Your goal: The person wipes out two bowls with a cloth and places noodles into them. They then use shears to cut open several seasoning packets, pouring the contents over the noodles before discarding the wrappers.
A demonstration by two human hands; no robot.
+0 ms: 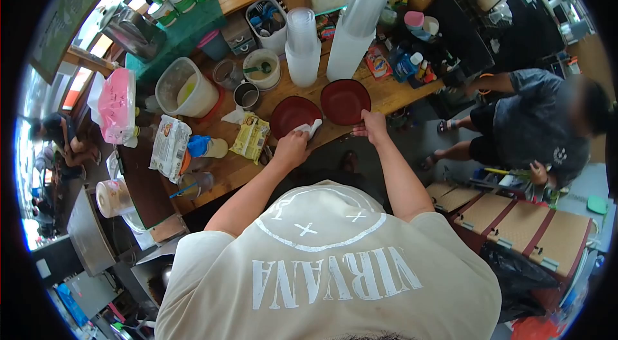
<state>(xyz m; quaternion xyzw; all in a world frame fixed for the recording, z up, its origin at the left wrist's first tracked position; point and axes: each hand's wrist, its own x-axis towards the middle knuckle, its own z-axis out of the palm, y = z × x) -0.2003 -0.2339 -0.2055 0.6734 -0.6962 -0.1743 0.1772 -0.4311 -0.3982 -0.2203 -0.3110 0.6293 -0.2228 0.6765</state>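
Two dark red bowls lie side by side at the counter's front edge. Over the near rim of the left bowl (294, 115), my left hand (293, 149) is closed on a crumpled white cloth (313, 128), which touches the bowl's inside. My right hand (371, 129) grips the near rim of the right bowl (346, 101), with the thumb on top. Just left of the bowls is a yellow packet (250, 138), and a metal cup (246, 96) stands behind it.
Stacked clear plastic cups (302, 44) and a taller stack (365, 9) stand behind the bowls on the wooden counter (402, 96). A plastic tub (187, 88) and a white packet (170, 147) are at left. Another person (544, 118) stands at right.
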